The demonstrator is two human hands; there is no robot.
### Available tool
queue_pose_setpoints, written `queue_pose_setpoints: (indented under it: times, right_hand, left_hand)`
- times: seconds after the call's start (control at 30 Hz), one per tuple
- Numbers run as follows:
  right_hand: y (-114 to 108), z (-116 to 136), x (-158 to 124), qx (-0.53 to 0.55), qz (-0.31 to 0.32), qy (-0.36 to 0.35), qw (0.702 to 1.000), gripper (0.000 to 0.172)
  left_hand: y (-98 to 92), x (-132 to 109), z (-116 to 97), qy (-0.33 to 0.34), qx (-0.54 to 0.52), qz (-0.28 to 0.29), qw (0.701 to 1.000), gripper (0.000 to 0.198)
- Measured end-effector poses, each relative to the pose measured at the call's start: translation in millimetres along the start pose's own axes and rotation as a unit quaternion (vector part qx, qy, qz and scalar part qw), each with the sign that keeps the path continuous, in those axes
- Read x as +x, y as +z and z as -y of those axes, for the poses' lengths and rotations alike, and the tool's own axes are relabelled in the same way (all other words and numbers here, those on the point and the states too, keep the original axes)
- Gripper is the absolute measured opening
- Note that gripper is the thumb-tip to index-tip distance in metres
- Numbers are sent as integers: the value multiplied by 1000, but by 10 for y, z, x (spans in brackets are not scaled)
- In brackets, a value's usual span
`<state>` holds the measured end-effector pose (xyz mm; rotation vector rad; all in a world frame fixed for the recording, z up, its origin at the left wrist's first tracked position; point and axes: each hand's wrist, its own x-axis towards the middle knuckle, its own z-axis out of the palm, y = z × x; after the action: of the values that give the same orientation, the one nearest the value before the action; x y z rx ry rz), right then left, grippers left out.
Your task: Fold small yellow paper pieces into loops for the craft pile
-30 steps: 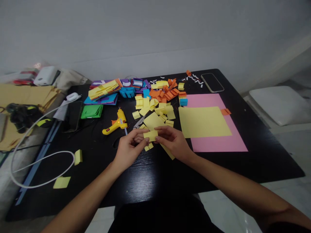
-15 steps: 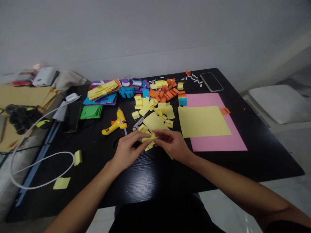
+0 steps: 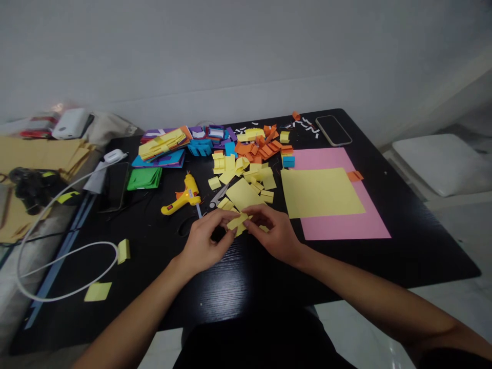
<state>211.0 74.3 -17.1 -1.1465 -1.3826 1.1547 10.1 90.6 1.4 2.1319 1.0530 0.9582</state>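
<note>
Between both hands is a small yellow paper piece [image 3: 237, 221], held above the black table. My left hand [image 3: 207, 238] pinches its left side with thumb and fingers. On its right side, my right hand [image 3: 273, 230] grips it between thumb and index finger. Just beyond the hands lie a yellow sheet [image 3: 244, 193] and many folded yellow pieces [image 3: 267, 196]. Scissors [image 3: 219, 196], partly covered by paper, rest to the left of that sheet. A yellow glue gun [image 3: 186, 196] lies left of the scissors.
A large yellow sheet [image 3: 323, 193] overlaps a pink sheet [image 3: 346, 228] at the right. Orange folded pieces [image 3: 269, 149], coloured paper stacks [image 3: 163, 146] and a phone [image 3: 333, 130] lie farther back. A white cable [image 3: 65, 297] loops at the left near two yellow pieces.
The small yellow piece has turned slightly between my hands. My left fingers have shifted on it and their gap from the thumb looks wider. The right hand has barely moved.
</note>
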Motion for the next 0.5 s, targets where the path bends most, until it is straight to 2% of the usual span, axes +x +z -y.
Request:
queue_pose_setpoints:
  times: [0.13, 0.33, 0.5]
  right_hand:
    - [7, 10, -14, 34, 18, 22, 999, 27]
    - [-4, 4, 4, 138, 75, 78, 985, 31]
    - [-15, -36, 46, 165, 63, 117, 977, 32]
  left_hand:
    - [42, -19, 22, -32, -4, -18, 999, 22]
    - [55, -17, 54, -31, -20, -32, 999, 14]
    - [41, -7, 34, -16, -2, -27, 1000, 11]
